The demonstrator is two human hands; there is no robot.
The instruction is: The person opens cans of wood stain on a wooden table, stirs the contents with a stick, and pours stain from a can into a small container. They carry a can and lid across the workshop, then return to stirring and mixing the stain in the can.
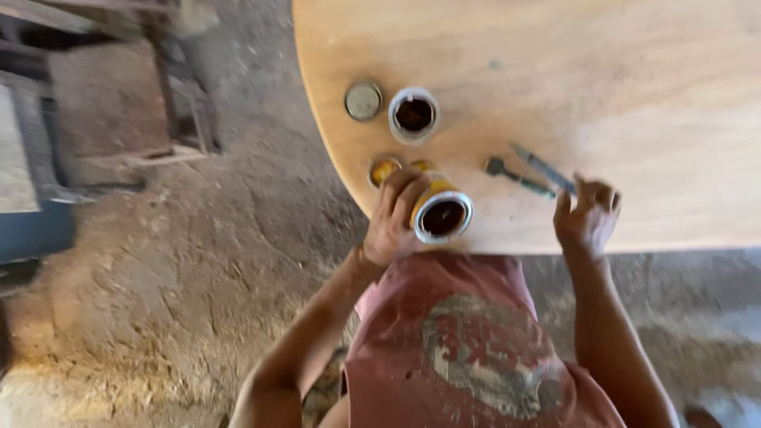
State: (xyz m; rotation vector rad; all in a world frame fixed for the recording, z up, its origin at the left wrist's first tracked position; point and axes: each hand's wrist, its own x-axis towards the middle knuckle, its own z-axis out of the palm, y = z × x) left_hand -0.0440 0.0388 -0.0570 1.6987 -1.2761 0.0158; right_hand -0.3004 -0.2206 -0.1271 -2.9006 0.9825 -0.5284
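Left hand point(394, 218) wrapped around open yellow can point(438, 210), frame centre, at table point(634, 79) edge. Right hand point(588, 215) fingers curled, pinching screwdriver point(543, 168) tip. Second open can point(414, 115) and lid point(363, 101) above.

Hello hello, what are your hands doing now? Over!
Left hand gripping open yellow tin can on the round wooden tabletop. Right hand by grey-handled brush, grip unclear. Second open can and loose lid behind.

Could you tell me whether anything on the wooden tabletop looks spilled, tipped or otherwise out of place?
One thing stands out: the yellow can in the left hand is tilted, its open mouth facing the table edge, dark contents showing. No spill is visible. The white can stands upright, open, its lid beside it. The right hand touches the brush.
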